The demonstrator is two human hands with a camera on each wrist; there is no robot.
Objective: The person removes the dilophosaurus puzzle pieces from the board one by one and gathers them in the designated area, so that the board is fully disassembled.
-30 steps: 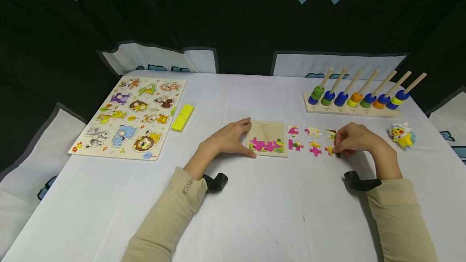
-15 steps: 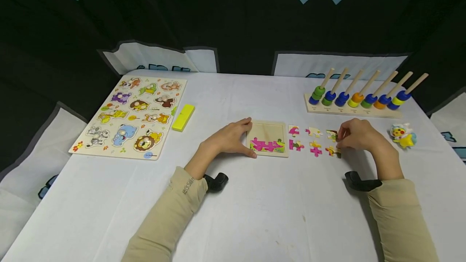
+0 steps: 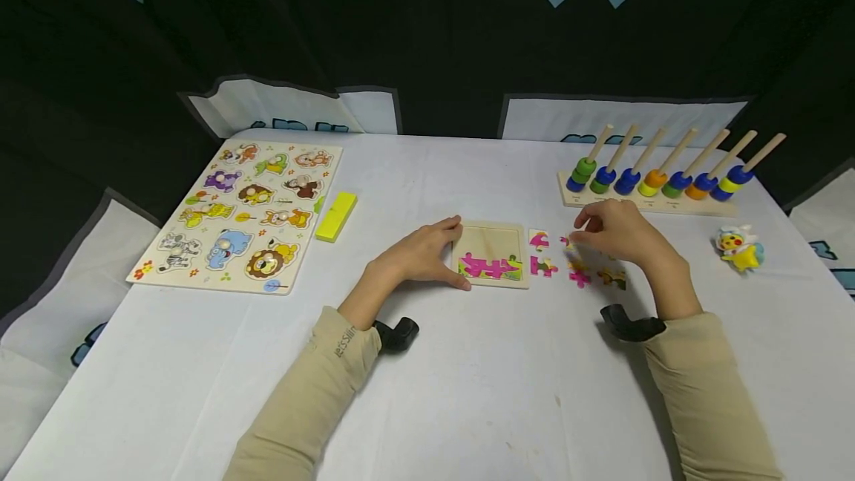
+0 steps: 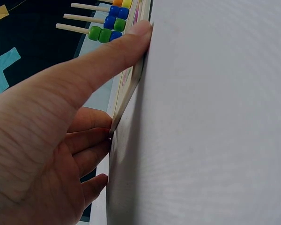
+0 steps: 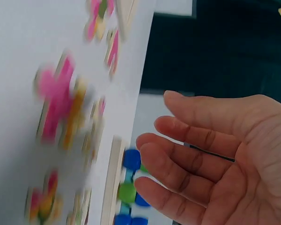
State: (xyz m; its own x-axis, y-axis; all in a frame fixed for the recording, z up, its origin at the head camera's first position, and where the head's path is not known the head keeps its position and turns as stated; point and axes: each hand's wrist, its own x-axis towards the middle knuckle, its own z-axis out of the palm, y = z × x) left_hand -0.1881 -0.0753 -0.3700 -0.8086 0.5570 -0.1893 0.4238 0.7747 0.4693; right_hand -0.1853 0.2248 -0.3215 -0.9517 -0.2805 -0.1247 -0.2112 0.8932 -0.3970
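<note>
The tray (image 3: 490, 237) is set flat on the table (image 3: 494, 392), its long axis directed left to right, with joined pieces (image 3: 490, 267) seated along its near edge. Its left edge is spanned by the spread left hand (image 3: 421, 252), thumb at the near corner and fingers at the far corner. The loose pieces (image 3: 578, 273) are laid out just right of the tray. The right hand (image 3: 614, 232) is raised above them, fingers loosely bent and thumb held apart; some far pieces are hidden beneath it. The bead rack (image 3: 657, 205) is positioned behind that hand, and the figurine (image 3: 739, 249) to its right. The yellow block (image 3: 336, 217) and animal board (image 3: 243, 284) are placed at left.
</note>
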